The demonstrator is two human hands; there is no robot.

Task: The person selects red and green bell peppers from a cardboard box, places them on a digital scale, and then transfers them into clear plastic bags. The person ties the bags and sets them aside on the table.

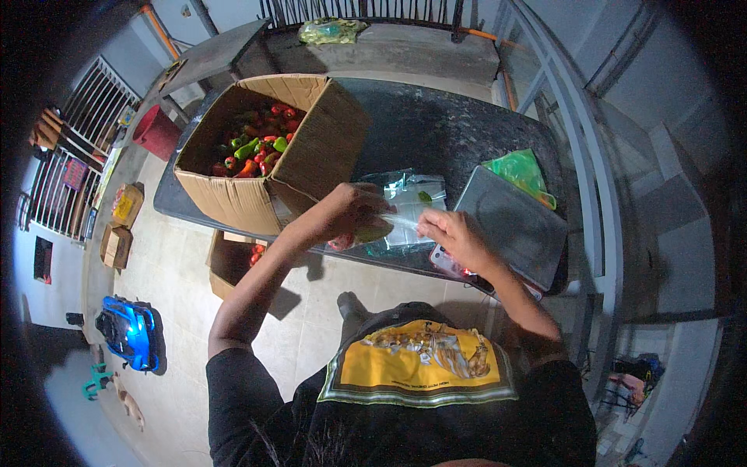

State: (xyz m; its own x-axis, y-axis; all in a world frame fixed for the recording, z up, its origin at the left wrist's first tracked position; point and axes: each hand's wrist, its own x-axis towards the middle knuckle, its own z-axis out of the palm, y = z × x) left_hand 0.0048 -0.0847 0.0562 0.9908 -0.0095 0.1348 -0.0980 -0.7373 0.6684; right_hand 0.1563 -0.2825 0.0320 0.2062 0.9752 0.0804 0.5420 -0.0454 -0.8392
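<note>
A clear plastic bag (373, 229) with red and green peppers in it hangs below my left hand (362, 201), which grips it near its neck. My right hand (444, 230) pinches the other end of the plastic, drawn out between both hands. Behind them on the dark table lie flat clear plastic bags (402, 190) with a small green piece on top. To the left stands an open cardboard box (233, 195) of red and green peppers (262, 149). A grey flat-topped object (508, 222) lies beside my right hand, near a green plastic bag (519, 172).
The dark table (432, 117) has its near edge below my hands. A smaller cardboard box (224, 265) with red peppers stands on the floor under it. A red bucket (156, 131), a blue toy car (128, 333) and a dog (129, 405) are to the left. Metal framing (589, 146) stands right.
</note>
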